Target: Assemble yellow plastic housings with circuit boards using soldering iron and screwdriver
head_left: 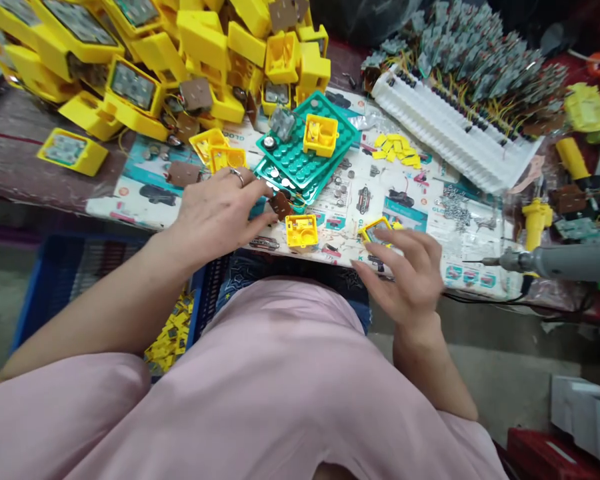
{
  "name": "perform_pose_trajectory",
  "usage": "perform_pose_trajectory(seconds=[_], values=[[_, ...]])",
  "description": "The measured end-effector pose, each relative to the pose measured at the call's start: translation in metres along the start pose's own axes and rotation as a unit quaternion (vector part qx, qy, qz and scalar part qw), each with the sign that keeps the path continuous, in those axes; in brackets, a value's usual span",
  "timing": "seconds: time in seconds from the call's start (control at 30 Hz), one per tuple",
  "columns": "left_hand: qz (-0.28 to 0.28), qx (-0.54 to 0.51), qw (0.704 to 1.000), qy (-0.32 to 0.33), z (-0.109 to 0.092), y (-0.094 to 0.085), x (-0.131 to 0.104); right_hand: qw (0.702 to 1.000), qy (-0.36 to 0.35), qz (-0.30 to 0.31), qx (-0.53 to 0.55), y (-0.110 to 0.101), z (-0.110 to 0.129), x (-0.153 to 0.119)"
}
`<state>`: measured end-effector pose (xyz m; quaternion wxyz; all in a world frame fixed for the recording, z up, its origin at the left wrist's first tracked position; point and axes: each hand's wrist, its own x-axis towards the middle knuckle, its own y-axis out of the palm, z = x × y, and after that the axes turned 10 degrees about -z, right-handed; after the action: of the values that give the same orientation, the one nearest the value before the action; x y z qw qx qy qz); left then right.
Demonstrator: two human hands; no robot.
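Observation:
My left hand (220,207) is closed at the fingertips on a small brown circuit board (281,205) with wires, at the near corner of the green trays. Just right of it, a small open yellow plastic housing (301,231) lies near the table's front edge. My right hand (405,267) has its fingers apart beside another yellow housing with a grey insert (377,231); its fingertips partly cover that housing, and I cannot tell whether they touch it. Two more yellow housings (229,159) lie behind my left hand.
Stacked green trays (347,133) hold silver button cells, a grey part and a yellow housing (321,135). Yellow housings (203,47) pile up at back left. Yellow pieces (396,149), a white rack (440,127) of wired parts, screws (453,208) and an electric screwdriver (555,261) occupy the right.

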<state>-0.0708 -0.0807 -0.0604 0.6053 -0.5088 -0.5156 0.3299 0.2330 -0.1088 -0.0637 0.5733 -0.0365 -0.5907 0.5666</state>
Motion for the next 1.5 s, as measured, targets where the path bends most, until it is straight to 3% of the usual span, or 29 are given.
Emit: perform_pose_trajectory(seconds=[0.1, 0.2, 0.33, 0.47, 0.7, 0.87, 0.97, 1.1, 1.27, 1.5], values=[[0.053, 0.005, 0.998, -0.02, -0.007, -0.003, -0.002, 0.997, -0.024, -0.002, -0.077, 0.021, -0.001, 0.002], [0.052, -0.017, 0.997, -0.047, -0.008, -0.007, -0.004, 0.998, -0.021, -0.007, -0.057, 0.032, 0.002, 0.013], [-0.01, -0.064, 0.997, -0.042, -0.004, -0.005, -0.012, 0.999, -0.048, 0.011, 0.022, 0.045, 0.01, 0.03], [-0.054, -0.092, 0.994, -0.01, -0.001, 0.0, -0.022, 0.994, -0.09, 0.052, 0.02, 0.066, 0.014, 0.052], [-0.135, -0.118, 0.983, 0.05, -0.004, 0.003, -0.029, 0.954, -0.188, 0.232, -0.041, 0.082, 0.022, 0.101], [-0.198, -0.122, 0.968, 0.099, -0.008, 0.012, -0.034, 0.958, -0.236, 0.165, -0.005, 0.085, 0.01, 0.107], [-0.177, -0.117, 0.972, 0.098, -0.008, 0.013, -0.035, 0.963, -0.242, 0.116, 0.016, 0.092, 0.001, 0.1], [-0.104, -0.194, 0.971, 0.095, 0.002, 0.009, -0.027, 0.971, -0.225, 0.057, 0.065, 0.098, -0.002, 0.091], [-0.08, -0.196, 0.977, 0.017, 0.014, 0.01, 0.003, 0.969, -0.212, 0.003, 0.123, 0.096, 0.002, 0.086], [0.088, -0.167, 0.979, 0.074, 0.0, 0.006, 0.042, 0.957, -0.266, -0.011, 0.114, 0.091, 0.001, 0.082]])
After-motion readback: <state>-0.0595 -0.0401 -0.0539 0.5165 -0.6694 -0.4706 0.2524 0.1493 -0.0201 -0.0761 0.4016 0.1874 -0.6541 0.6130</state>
